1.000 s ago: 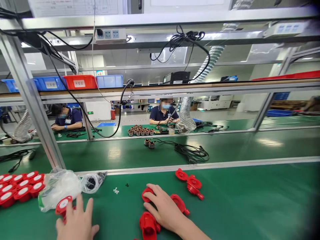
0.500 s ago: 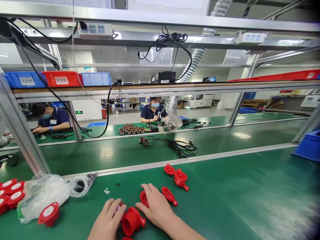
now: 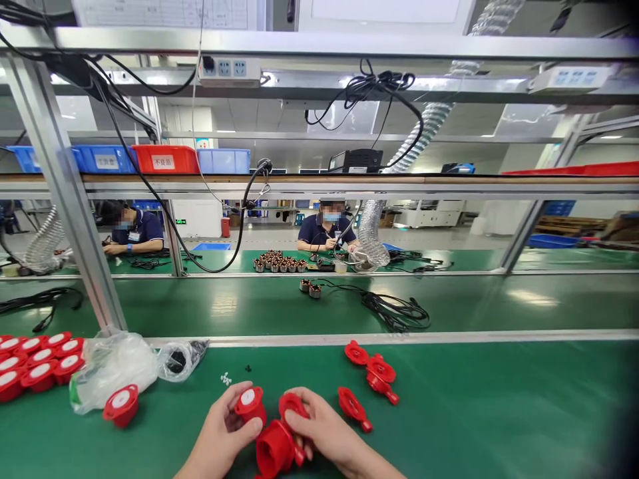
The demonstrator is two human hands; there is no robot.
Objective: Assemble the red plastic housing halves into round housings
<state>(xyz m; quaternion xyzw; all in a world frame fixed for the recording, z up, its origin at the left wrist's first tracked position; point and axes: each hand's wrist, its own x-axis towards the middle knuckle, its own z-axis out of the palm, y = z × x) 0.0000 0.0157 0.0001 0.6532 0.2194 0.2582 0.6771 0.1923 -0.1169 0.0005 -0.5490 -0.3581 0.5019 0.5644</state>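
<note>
a worker's left hand [image 3: 219,431] grips a white-topped red cup [image 3: 249,402] and the right hand [image 3: 329,426] pinches a red cap [image 3: 291,403] above a green bench [image 3: 464,399], a narrow gap between the pieces; an open red housing [image 3: 273,449] sits just below and between them, stubby spout toward the right hand, which appears nearer. half a second earlier, the left hand mostly hid its piece and the right spread over the cap; now the cup's white face shows and the right thumb presses the cap.
</note>
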